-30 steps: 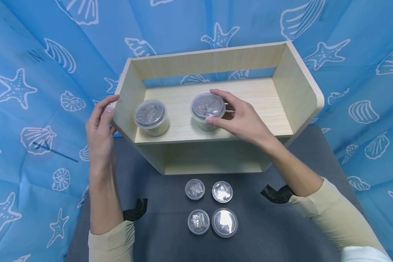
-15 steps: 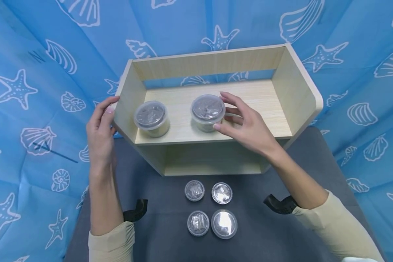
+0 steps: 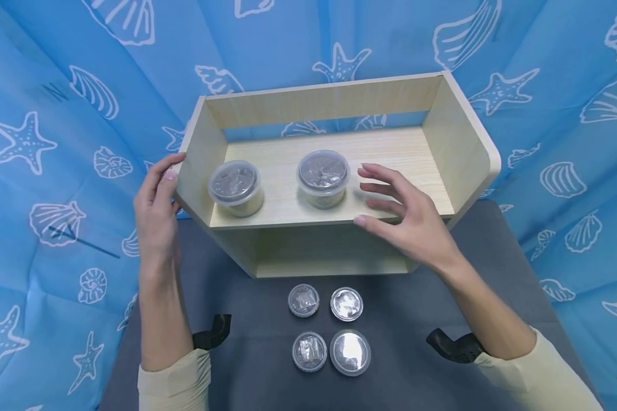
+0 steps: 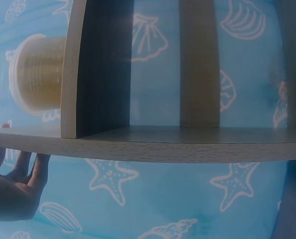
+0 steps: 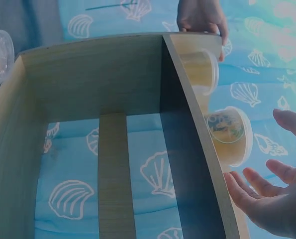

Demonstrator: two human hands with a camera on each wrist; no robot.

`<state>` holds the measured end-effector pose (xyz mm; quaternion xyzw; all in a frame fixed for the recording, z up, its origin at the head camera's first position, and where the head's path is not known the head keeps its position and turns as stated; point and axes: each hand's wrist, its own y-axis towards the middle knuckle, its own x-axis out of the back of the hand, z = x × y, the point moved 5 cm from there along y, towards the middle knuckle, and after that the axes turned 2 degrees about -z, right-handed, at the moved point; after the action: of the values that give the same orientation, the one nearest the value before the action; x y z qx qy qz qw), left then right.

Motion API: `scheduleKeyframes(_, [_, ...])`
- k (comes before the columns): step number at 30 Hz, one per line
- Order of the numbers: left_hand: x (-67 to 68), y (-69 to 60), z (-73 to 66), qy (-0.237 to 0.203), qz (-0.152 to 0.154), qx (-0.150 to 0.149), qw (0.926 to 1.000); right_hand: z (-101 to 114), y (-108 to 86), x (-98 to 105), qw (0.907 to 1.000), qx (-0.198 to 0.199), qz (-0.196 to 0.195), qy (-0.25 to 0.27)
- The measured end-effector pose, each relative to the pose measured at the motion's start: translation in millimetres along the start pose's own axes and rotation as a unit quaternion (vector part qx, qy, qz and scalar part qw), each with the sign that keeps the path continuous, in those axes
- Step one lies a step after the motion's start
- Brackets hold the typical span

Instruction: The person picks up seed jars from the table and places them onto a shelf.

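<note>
right hand spread wide, holding nothing, just right of lidded tub, which stands upright near mid front edge of shelf unit. second tub near front left corner. left hand grips unit's left side edge. best: steady unit, right hand clear of lid, no nudge.

Two tubs stand on the upper shelf, four containers on the table before it.

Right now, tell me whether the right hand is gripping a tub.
No, the right hand stands apart from the nearest tub, with bare shelf showing between them.
</note>
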<state>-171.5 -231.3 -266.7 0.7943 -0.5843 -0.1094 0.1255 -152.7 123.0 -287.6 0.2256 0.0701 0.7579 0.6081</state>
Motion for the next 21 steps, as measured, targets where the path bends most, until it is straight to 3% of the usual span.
scheduleKeyframes(12, [-0.7,-0.6,0.8,0.001,0.002,-0.004,1.0,1,-33.6,0,0.9991,0.038,0.018,0.009])
scheduleKeyframes(21, [-0.1,-0.5,0.7,-0.002,0.001,-0.003,1.0,-16,-59.5,-6,0.9979,0.019,0.055,0.026])
